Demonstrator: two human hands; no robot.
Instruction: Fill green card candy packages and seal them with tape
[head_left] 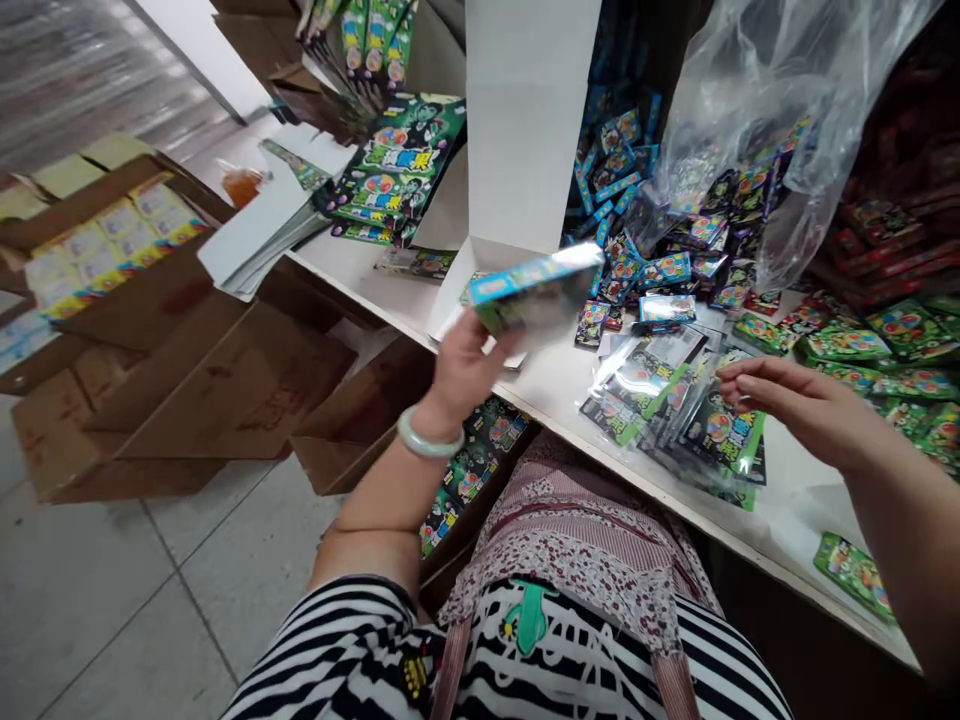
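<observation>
My left hand (pixel 461 368) is closed on a small blue and green packet in clear wrap (pixel 536 288), held above the white table edge (pixel 540 385). A pale bangle (pixel 427 440) sits on that wrist. My right hand (pixel 799 400) hovers with fingers loosely together over a fanned stack of green and black sachets (pixel 679 405) lying on the table; nothing is in it. A tall white cardboard divider (pixel 525 120) stands just behind the held packet.
A heap of small blue packets (pixel 645 240) lies under a clear plastic bag (pixel 772 110). Green packets (pixel 885 350) crowd the right. Printed cartons (pixel 401 165) stack at the back. Flattened brown boxes (pixel 202 380) cover the floor on the left, and an open box of packets (pixel 472 465) sits under the table.
</observation>
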